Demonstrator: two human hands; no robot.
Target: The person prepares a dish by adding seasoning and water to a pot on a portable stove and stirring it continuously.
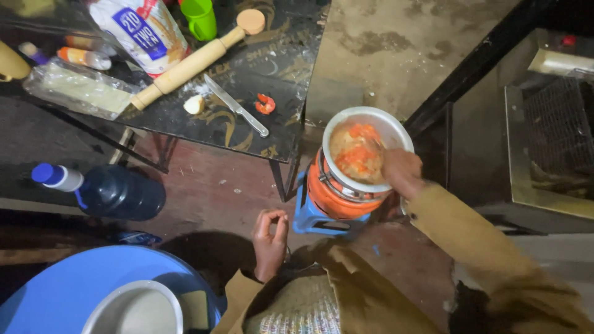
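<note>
A white pot (396, 127) holding an orange and beige mixture sits on an orange gas stove (331, 198) with a blue base. My right hand (401, 170) is over the pot's near rim, fingers closed on a utensil that dips into the food; the utensil is mostly hidden. My left hand (270, 238) hangs in the air to the left of the stove, thumb and forefinger pinched together, with nothing seen in it.
A dark table (278, 68) behind carries a rolling pin (192, 59), knife (236, 106), tomato piece (265, 104), garlic (194, 104), flour bag (139, 28) and green cup (199, 17). A blue bottle (108, 192) lies on the floor. A blue basin (62, 291) holds a metal bowl (136, 308).
</note>
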